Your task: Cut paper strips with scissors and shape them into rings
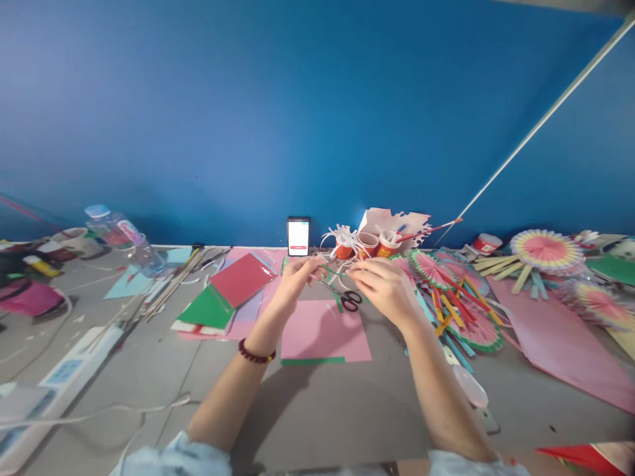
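A thin green paper strip (330, 270) stretches between my two hands above the table. My left hand (299, 277), with a beaded bracelet on its wrist, pinches one end. The fingers of my right hand (381, 285) are closed at the other end. Below them lies a pink paper sheet (322, 334), with another green strip (312, 361) along its near edge. Scissors with black handles (351, 301) lie beyond the sheet's far right corner, between my hands.
A lit phone (298, 237) leans on the blue wall. Paper cups (367, 244) stand right of it. Folded paper rosettes (546, 250) and paper strips fill the right. Red card (243, 279) and green card (206, 308), a bottle (126, 238) and a power strip (64, 383) lie left.
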### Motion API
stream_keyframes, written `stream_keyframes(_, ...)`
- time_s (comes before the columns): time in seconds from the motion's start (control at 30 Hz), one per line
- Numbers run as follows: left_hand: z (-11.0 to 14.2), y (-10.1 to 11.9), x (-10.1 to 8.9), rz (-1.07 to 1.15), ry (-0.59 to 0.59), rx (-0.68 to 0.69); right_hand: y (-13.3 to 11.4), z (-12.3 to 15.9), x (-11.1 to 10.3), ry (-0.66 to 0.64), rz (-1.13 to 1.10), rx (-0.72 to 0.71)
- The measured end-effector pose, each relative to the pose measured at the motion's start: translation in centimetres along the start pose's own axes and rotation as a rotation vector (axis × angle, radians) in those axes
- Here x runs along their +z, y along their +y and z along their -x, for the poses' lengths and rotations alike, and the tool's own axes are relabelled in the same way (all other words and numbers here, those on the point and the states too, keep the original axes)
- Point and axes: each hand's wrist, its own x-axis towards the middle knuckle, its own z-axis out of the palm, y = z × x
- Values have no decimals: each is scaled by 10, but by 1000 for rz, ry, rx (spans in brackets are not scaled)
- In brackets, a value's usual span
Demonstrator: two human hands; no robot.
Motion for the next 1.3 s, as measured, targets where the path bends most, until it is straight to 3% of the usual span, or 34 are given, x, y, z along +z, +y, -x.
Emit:
stream_keyframes(0.13, -2, -1, -4, -97, -34, 36, 1, 0, 1, -57, -1, 45)
stream_keyframes(0.33, -2, 0, -8, -68, -2, 21, -1, 1, 4, -106, -109, 136)
stream_keyframes(0.57, 3, 6, -4, -73, 3, 58, 4, 2, 14, -333, -713, 471)
stream_keyframes(0.7, 4, 4, -1, -86, -1, 67, 5, 1, 26, -278, -940, 657)
stream_keyframes(0.93, 6, 10, -4, -234, -6, 70, 7, 2, 34, -249, -922, 755)
stream_keyframes(1.17, 24, 8, -5, -541, 79, 279, 8, 21, 28, -233, -909, 860)
stream_keyframes(1.23, 36, -4, -7, -636, 46, 323, 6, 38, 25, -332, -916, 941)
stream_keyframes(1.3, 53, -21, -8, -727, -141, 329, 1, 61, 24, -448, -901, 1009)
